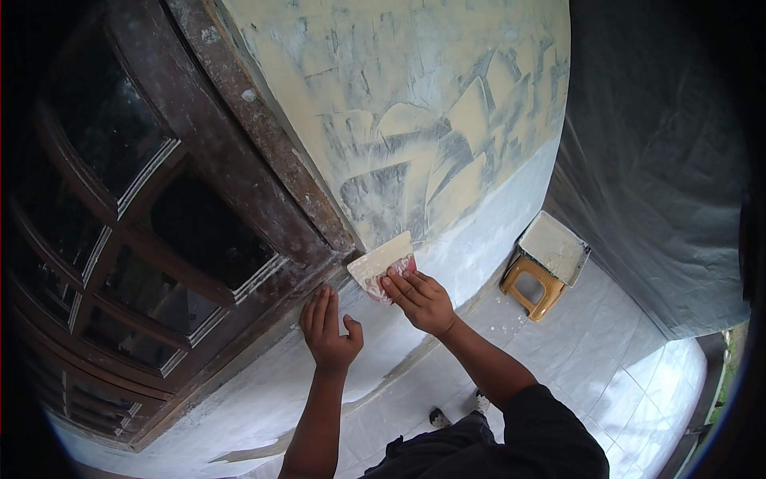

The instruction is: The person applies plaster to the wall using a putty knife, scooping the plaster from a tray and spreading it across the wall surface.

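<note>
In the head view, the right hand (423, 302)'s grip was closed on a scraper (379, 257), its pale blade against the wall (459, 255) just beside the lower corner of the window frame (271, 136). The left hand (329, 331) was open, holding nothing, near the frame's lower edge; contact could not be confirmed. The cream coat (471, 112) showed ridges and thin grey patches; even pressure, a shallow blade angle and care beside the wood were judged advisable.

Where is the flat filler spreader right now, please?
In the head view, the flat filler spreader is near the picture's centre, held in the right hand just right of the brown window frame's lower corner.
</note>
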`<state>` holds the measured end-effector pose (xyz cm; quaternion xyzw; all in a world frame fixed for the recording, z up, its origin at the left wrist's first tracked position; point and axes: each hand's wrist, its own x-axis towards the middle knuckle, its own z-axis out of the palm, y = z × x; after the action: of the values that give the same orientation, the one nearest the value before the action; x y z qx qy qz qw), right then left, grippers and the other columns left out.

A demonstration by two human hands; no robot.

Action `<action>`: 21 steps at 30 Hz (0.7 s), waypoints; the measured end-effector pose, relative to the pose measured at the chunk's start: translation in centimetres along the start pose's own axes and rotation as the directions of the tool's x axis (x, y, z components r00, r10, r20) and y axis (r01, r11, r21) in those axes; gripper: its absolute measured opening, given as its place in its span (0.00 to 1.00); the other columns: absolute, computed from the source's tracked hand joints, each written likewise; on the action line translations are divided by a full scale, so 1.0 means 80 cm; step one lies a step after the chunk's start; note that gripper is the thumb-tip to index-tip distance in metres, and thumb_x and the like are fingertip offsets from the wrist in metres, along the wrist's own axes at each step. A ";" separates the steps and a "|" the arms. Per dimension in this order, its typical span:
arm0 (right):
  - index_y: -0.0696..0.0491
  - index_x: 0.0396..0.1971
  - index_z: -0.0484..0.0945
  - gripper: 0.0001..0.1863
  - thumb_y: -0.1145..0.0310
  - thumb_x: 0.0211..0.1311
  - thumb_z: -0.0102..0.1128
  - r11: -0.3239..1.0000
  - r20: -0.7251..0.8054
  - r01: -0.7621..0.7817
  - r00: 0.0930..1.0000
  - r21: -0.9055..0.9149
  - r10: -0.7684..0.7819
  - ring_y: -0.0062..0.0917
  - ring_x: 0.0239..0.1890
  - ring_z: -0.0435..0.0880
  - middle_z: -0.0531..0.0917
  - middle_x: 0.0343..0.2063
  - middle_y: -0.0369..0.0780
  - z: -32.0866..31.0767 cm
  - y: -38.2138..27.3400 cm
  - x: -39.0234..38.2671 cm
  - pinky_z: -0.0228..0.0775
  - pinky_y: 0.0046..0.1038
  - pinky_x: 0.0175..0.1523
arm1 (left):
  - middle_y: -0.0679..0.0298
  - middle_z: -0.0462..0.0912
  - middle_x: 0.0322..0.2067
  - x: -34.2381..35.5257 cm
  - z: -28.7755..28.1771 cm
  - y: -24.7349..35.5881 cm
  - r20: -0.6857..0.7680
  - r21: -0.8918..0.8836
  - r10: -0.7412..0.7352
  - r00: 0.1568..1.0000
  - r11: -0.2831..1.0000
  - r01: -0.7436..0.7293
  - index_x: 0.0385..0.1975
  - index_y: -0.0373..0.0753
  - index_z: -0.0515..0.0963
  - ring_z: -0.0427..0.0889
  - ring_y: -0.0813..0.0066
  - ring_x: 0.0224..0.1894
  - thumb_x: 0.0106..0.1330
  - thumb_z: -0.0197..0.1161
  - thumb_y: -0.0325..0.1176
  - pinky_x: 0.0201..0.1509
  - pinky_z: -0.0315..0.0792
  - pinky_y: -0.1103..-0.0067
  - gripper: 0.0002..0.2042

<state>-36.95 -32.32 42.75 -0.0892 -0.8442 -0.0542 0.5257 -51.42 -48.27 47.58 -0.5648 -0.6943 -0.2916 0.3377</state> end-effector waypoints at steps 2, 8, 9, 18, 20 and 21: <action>0.52 0.55 0.77 0.23 0.71 0.57 0.58 0.998 0.028 -0.041 0.999 0.041 0.040 0.28 0.46 0.80 0.80 0.55 0.40 -0.011 -0.005 -0.024 0.72 0.28 0.54 | 0.49 0.78 0.54 -0.001 0.000 0.000 -0.010 0.011 0.007 1.000 1.000 -0.007 0.50 0.26 0.76 0.75 0.55 0.58 0.51 0.55 0.26 0.65 0.62 0.62 0.23; 0.59 0.55 0.76 0.28 0.83 0.49 0.58 0.847 -0.179 -0.528 0.841 -0.067 0.510 0.32 0.39 0.81 0.81 0.53 0.46 -0.025 0.036 -0.003 0.74 0.29 0.45 | 0.49 0.78 0.53 0.000 0.000 -0.001 -0.020 0.020 0.012 1.000 1.000 -0.011 0.50 0.26 0.76 0.75 0.56 0.58 0.51 0.55 0.26 0.66 0.62 0.62 0.23; 0.59 0.57 0.74 0.29 0.83 0.50 0.58 0.797 -0.211 -0.601 0.788 -0.063 0.578 0.33 0.38 0.81 0.80 0.53 0.46 -0.016 0.039 0.008 0.74 0.29 0.45 | 0.48 0.78 0.54 0.001 0.000 0.001 -0.016 0.004 0.009 1.000 1.000 -0.009 0.50 0.26 0.76 0.75 0.55 0.59 0.51 0.55 0.26 0.66 0.62 0.62 0.23; 0.55 0.55 0.76 0.29 0.77 0.48 0.64 0.846 -0.004 -0.519 0.852 0.125 0.523 0.30 0.35 0.83 0.82 0.50 0.43 0.040 -0.102 -0.032 0.78 0.27 0.41 | 0.50 0.78 0.54 0.006 0.001 0.005 -0.016 -0.008 -0.018 1.000 1.000 0.018 0.49 0.27 0.77 0.75 0.54 0.57 0.50 0.55 0.25 0.65 0.63 0.62 0.23; 0.54 0.55 0.76 0.29 0.78 0.47 0.63 0.816 0.070 -0.548 0.835 0.182 0.545 0.30 0.35 0.82 0.83 0.49 0.43 0.016 -0.096 -0.051 0.78 0.28 0.41 | 0.50 0.78 0.54 0.002 -0.002 0.002 -0.028 0.006 -0.012 1.000 1.000 0.012 0.49 0.27 0.77 0.75 0.54 0.57 0.50 0.54 0.25 0.65 0.63 0.62 0.23; 0.53 0.55 0.77 0.29 0.79 0.47 0.62 0.789 0.102 -0.580 0.814 0.204 0.572 0.30 0.34 0.82 0.83 0.48 0.42 0.003 -0.085 -0.060 0.78 0.29 0.41 | 0.50 0.78 0.54 0.000 -0.002 0.000 -0.029 0.021 -0.013 0.999 1.000 0.014 0.49 0.27 0.77 0.75 0.54 0.57 0.50 0.54 0.25 0.65 0.63 0.62 0.23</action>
<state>-36.50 -39.39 38.33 -0.2826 -0.7865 0.2063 0.5090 -51.43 -48.37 47.68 -0.5523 -0.6961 -0.2947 0.3516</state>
